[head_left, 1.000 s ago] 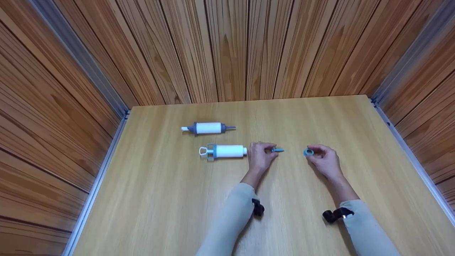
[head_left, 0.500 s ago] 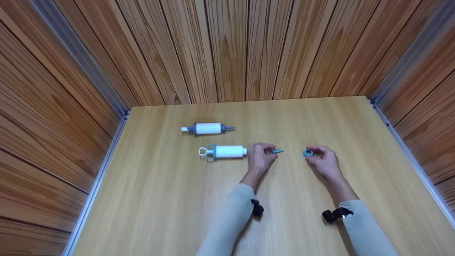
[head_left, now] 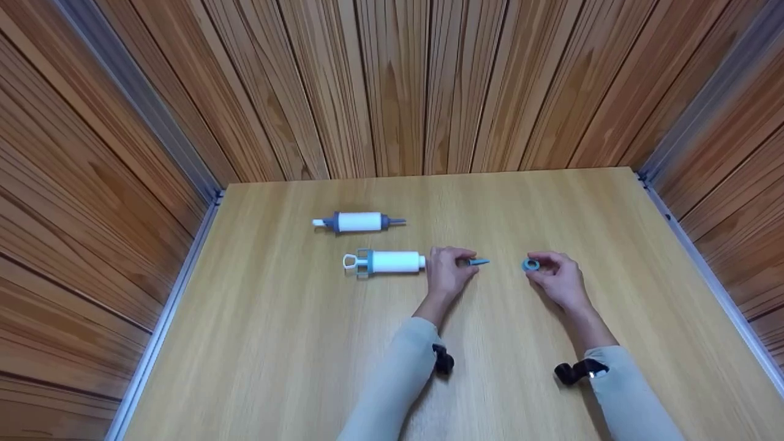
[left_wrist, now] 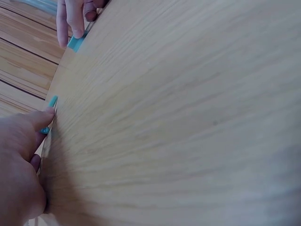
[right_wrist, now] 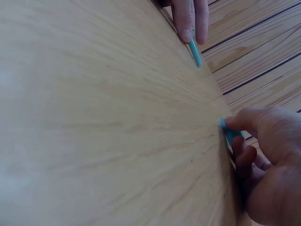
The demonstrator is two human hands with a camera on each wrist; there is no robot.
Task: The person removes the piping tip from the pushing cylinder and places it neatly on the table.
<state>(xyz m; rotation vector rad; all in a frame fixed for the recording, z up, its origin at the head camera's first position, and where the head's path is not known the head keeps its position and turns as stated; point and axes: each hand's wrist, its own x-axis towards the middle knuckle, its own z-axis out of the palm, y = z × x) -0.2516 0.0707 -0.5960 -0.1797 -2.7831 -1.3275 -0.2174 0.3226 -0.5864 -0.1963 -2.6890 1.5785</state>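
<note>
My left hand point(head_left: 447, 272) pinches a small teal pointed nozzle point(head_left: 481, 261) between thumb and fingers, its narrow tip pointing right. The nozzle point(right_wrist: 195, 54) also shows in the right wrist view, low over the table. To the right, my right hand point(head_left: 560, 278) holds a teal ring point(head_left: 530, 264) by thumb and fingers, its hole visible from above. A gap of bare wood separates the two parts. Just left of my left hand lies a white syringe-like barrel point(head_left: 395, 261) with a teal collar and a white loop handle; its right end meets the hand in this view.
Behind the barrel lies a second white cylinder point(head_left: 359, 222) with dark blue-grey ends and a thin tip pointing right. The wooden table point(head_left: 294, 343) is bounded by metal rails point(head_left: 165, 324) and wood-panelled walls point(head_left: 392, 92).
The nozzle has turned slightly in my left fingers, its tip dipping a little toward me. The ring and my right hand have shifted very slightly. Both white cylinders stay put.
</note>
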